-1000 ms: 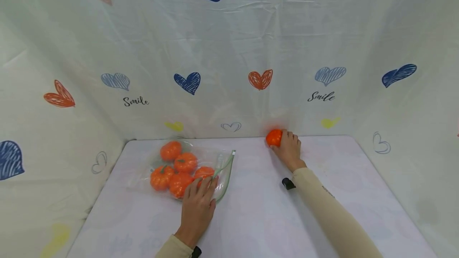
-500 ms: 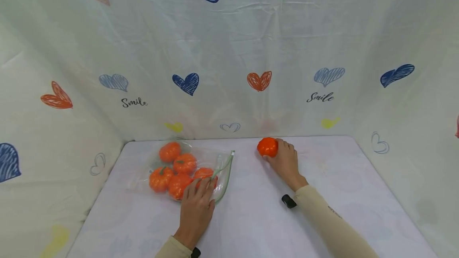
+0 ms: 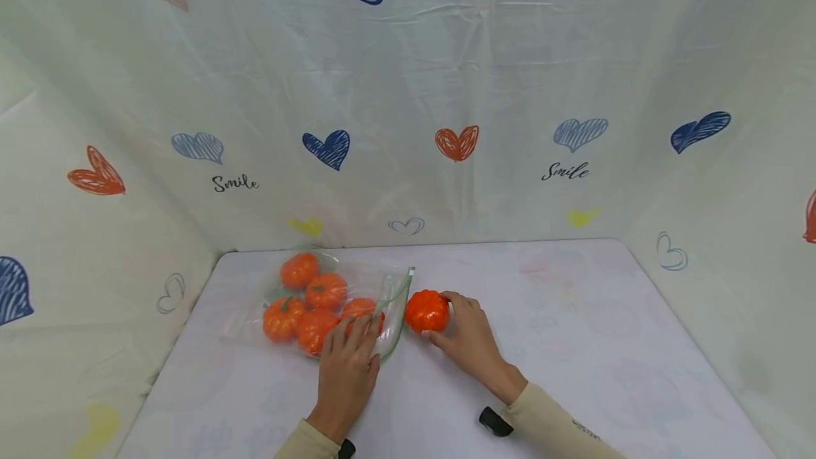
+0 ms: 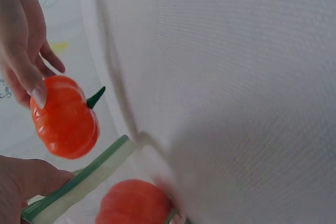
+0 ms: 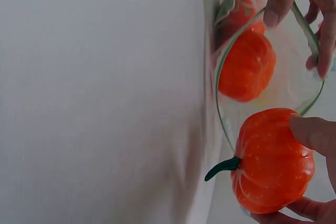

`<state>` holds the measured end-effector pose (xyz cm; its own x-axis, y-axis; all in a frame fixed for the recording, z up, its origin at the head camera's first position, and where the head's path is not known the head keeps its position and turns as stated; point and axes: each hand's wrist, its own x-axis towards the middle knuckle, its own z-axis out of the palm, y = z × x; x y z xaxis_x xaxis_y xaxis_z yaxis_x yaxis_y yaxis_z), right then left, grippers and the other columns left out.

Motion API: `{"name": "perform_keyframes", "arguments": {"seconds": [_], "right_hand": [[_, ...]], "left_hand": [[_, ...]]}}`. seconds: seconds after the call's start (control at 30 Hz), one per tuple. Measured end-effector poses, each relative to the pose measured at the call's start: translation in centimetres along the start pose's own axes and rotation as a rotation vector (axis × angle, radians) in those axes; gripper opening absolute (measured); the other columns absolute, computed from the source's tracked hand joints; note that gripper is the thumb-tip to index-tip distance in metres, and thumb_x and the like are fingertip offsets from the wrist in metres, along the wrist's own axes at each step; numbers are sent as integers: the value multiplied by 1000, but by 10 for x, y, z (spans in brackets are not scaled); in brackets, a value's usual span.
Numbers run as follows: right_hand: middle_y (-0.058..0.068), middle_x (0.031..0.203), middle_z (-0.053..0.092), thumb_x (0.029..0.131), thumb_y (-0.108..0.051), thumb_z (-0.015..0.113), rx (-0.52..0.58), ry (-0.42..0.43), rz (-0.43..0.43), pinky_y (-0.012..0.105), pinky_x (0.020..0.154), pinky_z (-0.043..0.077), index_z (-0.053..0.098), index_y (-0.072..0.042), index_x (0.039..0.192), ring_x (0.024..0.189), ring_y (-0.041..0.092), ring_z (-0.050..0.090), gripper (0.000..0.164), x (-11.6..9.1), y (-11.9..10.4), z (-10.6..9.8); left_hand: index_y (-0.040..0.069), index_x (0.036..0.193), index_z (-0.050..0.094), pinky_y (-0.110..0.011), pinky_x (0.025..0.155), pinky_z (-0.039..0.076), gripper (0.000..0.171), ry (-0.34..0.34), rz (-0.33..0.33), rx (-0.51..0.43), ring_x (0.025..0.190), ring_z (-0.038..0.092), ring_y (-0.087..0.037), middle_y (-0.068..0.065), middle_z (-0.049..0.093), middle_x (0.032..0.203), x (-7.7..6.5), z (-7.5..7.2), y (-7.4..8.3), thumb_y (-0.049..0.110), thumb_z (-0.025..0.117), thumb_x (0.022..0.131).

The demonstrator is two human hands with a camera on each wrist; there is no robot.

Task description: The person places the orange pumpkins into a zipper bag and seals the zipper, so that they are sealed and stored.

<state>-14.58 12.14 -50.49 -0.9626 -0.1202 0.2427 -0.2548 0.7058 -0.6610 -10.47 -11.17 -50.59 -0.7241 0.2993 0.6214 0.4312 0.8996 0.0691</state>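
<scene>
My right hand (image 3: 470,340) holds a small orange toy pumpkin (image 3: 426,311) between thumb and fingers, just right of a clear plastic zip bag (image 3: 390,276) with a green edge. The pumpkin's dark green stem (image 5: 223,168) shows in the right wrist view, where the pumpkin is in front of the bag's open mouth. Several similar pumpkins (image 3: 326,291) lie inside the bag. My left hand (image 3: 347,374) grips the bag's upper rim (image 4: 79,179), thumb and fingers at the green edge. From above, this hand partly covers the nearest pumpkins.
The bag lies on the left half of a white table (image 3: 574,346). Behind it and at both sides hangs a pale cloth (image 3: 395,76) printed with hearts and the word "Smile". A black wrist device (image 3: 495,421) sits by the right sleeve.
My right hand has brought the pumpkin from the table's back edge toward me and left, up beside the bag's mouth. My left hand stays on the bag.
</scene>
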Motion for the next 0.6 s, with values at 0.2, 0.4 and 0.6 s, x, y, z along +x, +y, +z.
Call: {"name": "perform_keyframes", "arguments": {"seconds": [0.2, 0.4, 0.6], "right_hand": [[15, 131, 68, 81, -24, 93, 48, -44, -57, 58, 99, 53, 60, 0, 136, 120, 36, 59, 68, -6, -15, 14], [17, 132, 67, 85, -24, 91, 87, -43, -66, 58, 98, 54, 58, 1, 137, 120, 38, 60, 67, -1, -25, 28], [19, 131, 68, 86, -25, 89, 69, 28, -59, 54, 94, 56, 56, 4, 138, 116, 38, 62, 68, 6, -32, 41]], "left_hand": [[6, 129, 74, -49, 92, 53, 79, -8, -7, 3, 114, 58, -36, -11, 67, 121, 0, -1, 1, 8, 104, 56], [6, 128, 74, -48, 92, 53, 78, -3, -3, 11, 113, 58, -35, -10, 68, 121, 0, -3, 0, 9, 104, 57], [5, 127, 75, -50, 93, 53, 76, 4, 2, 3, 114, 58, -36, -11, 68, 122, 0, -3, -1, 9, 103, 57]]}}
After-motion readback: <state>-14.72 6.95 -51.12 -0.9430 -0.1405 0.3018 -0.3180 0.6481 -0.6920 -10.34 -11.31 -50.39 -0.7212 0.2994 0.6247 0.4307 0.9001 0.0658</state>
